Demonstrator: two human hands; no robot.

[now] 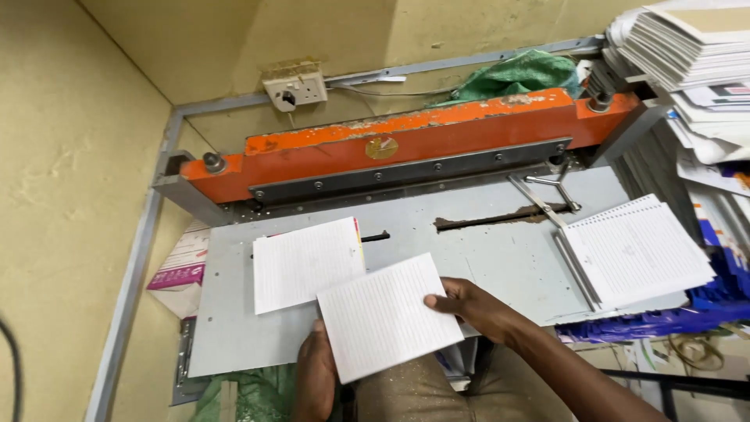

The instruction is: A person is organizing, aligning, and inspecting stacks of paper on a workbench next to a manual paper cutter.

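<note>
Both hands hold a lined paper stack [387, 316] over the worktop's [484, 258] near edge: the right hand [473, 306] pinches its right side, the left hand [315, 375] supports underneath. Squaring it beside the second stack [307, 263] seems underway.

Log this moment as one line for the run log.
left hand: under lined sheets | right hand: gripping sheets' right edge | second stack: flat on grey table | punched stack: right

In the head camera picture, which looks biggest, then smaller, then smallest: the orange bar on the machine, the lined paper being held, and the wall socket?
1. Orange bar, spanning most of the machine.
2. Held lined paper; it is nearer the camera, so it may look bigger than it is.
3. Wall socket, clearly smallest.
</note>
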